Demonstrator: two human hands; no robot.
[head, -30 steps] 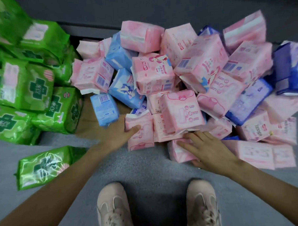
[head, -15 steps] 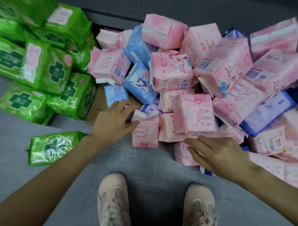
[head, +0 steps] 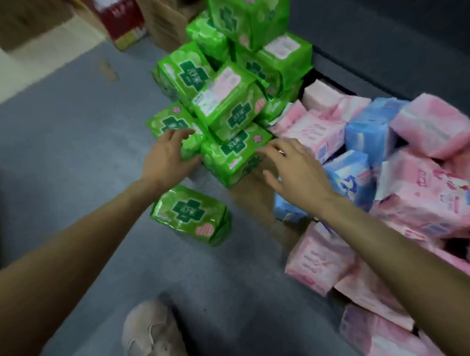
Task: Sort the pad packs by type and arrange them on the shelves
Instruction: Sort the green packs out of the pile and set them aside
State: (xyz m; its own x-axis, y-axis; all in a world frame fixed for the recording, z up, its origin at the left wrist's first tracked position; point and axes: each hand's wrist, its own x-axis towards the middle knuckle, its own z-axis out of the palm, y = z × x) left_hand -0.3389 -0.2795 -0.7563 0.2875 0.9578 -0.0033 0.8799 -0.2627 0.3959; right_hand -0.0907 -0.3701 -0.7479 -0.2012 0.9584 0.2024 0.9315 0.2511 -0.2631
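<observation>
Green pad packs [head: 235, 151] — between both hands [head: 168, 156].

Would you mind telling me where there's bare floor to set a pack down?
Bare grey floor lies open left of the green stack, and between the lone green pack and the shoe. Right of that, the pink and blue pile is crowded.
</observation>
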